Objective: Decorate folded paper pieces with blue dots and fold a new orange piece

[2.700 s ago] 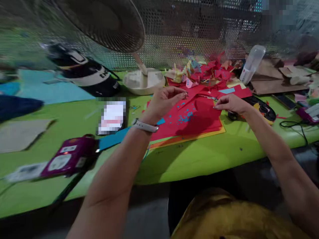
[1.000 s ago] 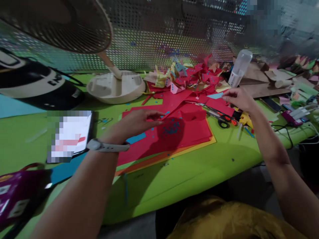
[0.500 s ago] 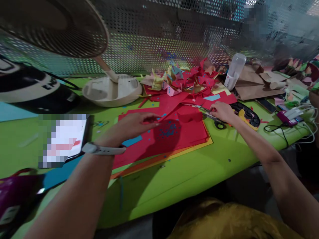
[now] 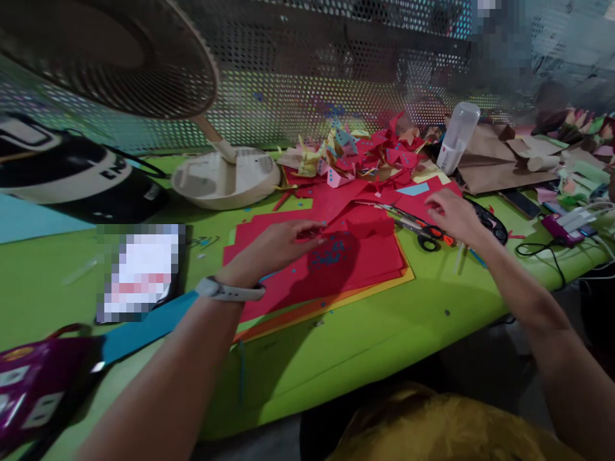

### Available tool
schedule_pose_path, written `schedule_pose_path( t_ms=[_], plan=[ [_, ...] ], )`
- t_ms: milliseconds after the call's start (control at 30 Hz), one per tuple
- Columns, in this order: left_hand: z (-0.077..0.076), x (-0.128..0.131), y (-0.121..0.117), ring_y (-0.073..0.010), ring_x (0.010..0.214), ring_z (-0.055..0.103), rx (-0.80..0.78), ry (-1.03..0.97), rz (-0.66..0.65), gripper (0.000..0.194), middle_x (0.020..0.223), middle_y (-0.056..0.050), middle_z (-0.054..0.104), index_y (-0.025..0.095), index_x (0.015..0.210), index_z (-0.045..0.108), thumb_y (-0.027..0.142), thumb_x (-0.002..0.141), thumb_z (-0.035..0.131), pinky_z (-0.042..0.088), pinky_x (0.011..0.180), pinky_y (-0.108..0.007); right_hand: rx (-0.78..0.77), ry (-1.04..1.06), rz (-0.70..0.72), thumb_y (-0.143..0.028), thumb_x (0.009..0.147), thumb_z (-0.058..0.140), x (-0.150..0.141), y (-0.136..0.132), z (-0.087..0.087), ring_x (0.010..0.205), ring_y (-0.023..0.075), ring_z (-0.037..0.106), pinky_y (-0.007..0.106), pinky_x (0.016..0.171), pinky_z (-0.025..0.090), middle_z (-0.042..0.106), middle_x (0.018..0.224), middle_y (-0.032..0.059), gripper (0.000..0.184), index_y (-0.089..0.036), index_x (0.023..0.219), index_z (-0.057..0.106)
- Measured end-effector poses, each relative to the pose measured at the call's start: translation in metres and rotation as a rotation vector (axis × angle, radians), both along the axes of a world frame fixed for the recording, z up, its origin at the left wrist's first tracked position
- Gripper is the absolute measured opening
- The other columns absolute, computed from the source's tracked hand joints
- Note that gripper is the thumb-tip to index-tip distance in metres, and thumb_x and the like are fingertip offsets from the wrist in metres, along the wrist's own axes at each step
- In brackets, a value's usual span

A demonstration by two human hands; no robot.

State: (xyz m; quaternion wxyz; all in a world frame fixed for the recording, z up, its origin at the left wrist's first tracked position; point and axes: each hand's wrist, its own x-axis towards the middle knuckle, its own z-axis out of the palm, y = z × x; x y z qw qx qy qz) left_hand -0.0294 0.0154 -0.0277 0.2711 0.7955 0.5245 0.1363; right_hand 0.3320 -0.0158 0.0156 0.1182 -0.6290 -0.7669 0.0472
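My left hand, with a pale band on the wrist, hovers over the left part of a stack of red paper. Its fingers reach right, slightly bent and apart, with nothing visible in them. Small blue paper bits lie scattered on the red sheet beside the fingertips. My right hand is just above the scissors, which have black and orange handles and lie at the stack's right edge. Its fingers are loosely curled, and I see nothing held. A folded red paper piece rests between the hands.
Folded paper shapes are heaped at the back. A fan base stands back left, near a phone and a purple power strip. On the right are a clear bottle, brown paper and another purple strip with cables.
My right hand has moved right and come off the scissors, which stay on the table. The left hand keeps its place over the red paper. The whole view has shifted slightly.
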Motion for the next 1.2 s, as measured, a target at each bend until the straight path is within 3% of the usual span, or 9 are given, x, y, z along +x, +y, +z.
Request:
schedule_pose_path(
  t_ms=[133, 267, 400, 567, 833, 1067, 1200],
  plan=[
    [0.000, 0.010, 0.002, -0.0312, 0.106, 0.066, -0.019, 0.018, -0.058, 0.062, 0.121, -0.013, 0.072, 0.018, 0.130, 0.062, 0.057, 0.082, 0.053, 0.049, 0.091, -0.038, -0.027, -0.121, -0.104, -0.026, 0.089, 0.056, 0.055, -0.048, 0.019, 0.096, 0.0251, 0.064, 0.034, 0.084, 0.045, 0.068, 0.106, 0.0125, 0.024, -0.017, 0.107, 0.069],
    [0.001, 0.025, 0.012, -0.0286, 0.093, 0.067, -0.068, 0.003, -0.115, 0.075, 0.104, -0.013, 0.073, 0.012, 0.144, 0.050, 0.053, 0.081, 0.053, 0.050, 0.082, -0.036, -0.205, -0.257, -0.206, -0.030, 0.086, 0.062, 0.086, -0.078, 0.013, 0.112, 0.0306, 0.062, 0.035, 0.090, 0.045, 0.065, 0.123, 0.0176, 0.040, -0.014, 0.123, 0.064],
    [-0.001, 0.044, 0.021, -0.0258, 0.081, 0.064, -0.042, -0.010, -0.131, 0.071, 0.090, -0.009, 0.072, 0.011, 0.138, 0.057, 0.050, 0.079, 0.055, 0.049, 0.074, -0.034, -0.235, -0.320, -0.275, -0.034, 0.085, 0.061, 0.084, -0.076, -0.002, 0.115, 0.0331, 0.061, 0.038, 0.092, 0.046, 0.063, 0.127, 0.0180, 0.047, -0.013, 0.127, 0.061],
    [-0.005, 0.056, 0.024, -0.0236, 0.077, 0.062, -0.041, -0.043, -0.123, 0.050, 0.087, -0.006, 0.072, 0.015, 0.112, 0.070, 0.049, 0.077, 0.057, 0.048, 0.072, -0.033, -0.219, -0.337, -0.322, -0.037, 0.084, 0.060, 0.076, -0.067, -0.014, 0.111, 0.0330, 0.062, 0.040, 0.087, 0.047, 0.060, 0.127, 0.0169, 0.045, -0.017, 0.125, 0.062],
    [-0.013, 0.052, 0.025, -0.0212, 0.074, 0.062, -0.056, -0.110, -0.081, 0.039, 0.078, -0.005, 0.067, 0.018, 0.093, 0.067, 0.051, 0.074, 0.059, 0.046, 0.070, -0.032, -0.107, -0.329, -0.405, -0.040, 0.082, 0.060, 0.078, -0.069, -0.033, 0.098, 0.0308, 0.064, 0.040, 0.080, 0.046, 0.058, 0.122, 0.0181, 0.041, -0.016, 0.116, 0.064],
    [-0.008, 0.054, 0.020, -0.0172, 0.066, 0.058, -0.098, -0.203, -0.076, 0.033, 0.072, -0.002, 0.066, 0.021, 0.087, 0.064, 0.052, 0.077, 0.061, 0.042, 0.065, -0.029, -0.095, -0.305, -0.483, -0.037, 0.081, 0.061, 0.067, -0.071, -0.037, 0.101, 0.0344, 0.062, 0.041, 0.075, 0.046, 0.055, 0.124, 0.0232, 0.042, -0.015, 0.117, 0.057],
    [-0.012, 0.054, 0.021, -0.0160, 0.066, 0.058, -0.114, -0.277, -0.087, 0.030, 0.072, -0.002, 0.065, 0.020, 0.084, 0.062, 0.049, 0.078, 0.063, 0.044, 0.064, -0.029, -0.002, -0.243, -0.499, -0.037, 0.083, 0.056, 0.074, -0.072, -0.049, 0.102, 0.0331, 0.061, 0.040, 0.075, 0.045, 0.055, 0.123, 0.0225, 0.035, -0.017, 0.112, 0.055]
  ],
)
